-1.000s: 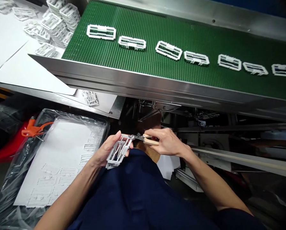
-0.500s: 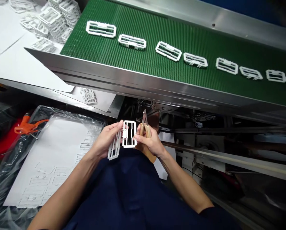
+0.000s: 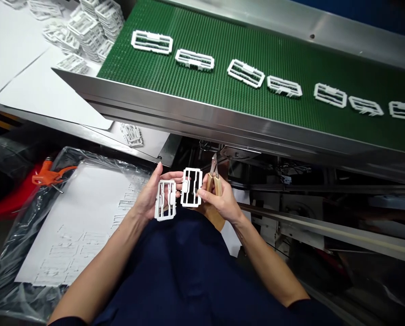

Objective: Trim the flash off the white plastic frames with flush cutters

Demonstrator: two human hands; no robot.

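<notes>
My left hand (image 3: 150, 197) holds a white moulded plastic frame (image 3: 165, 200) against its fingers. A second white plastic frame (image 3: 191, 187) stands beside it, resting on my left fingers and touched by my right fingertips. I cannot tell whether the two frames are still joined, as fingers hide the place between them. My right hand (image 3: 223, 201) grips a pair of wood-handled flush cutters (image 3: 213, 179) with the tips pointing up and away from the frames.
A green studded conveyor belt (image 3: 223, 59) carries a row of white frames behind a stainless steel rail (image 3: 205, 113). Stacked frames lie on white sheets (image 3: 29, 68) at top left. A plastic-wrapped tray (image 3: 76, 226) with an orange tool (image 3: 49, 177) is at lower left.
The cutters have left the frame and now stand upright in my right hand. One piece at my left hand has become two frames side by side. The view has shifted slightly.
</notes>
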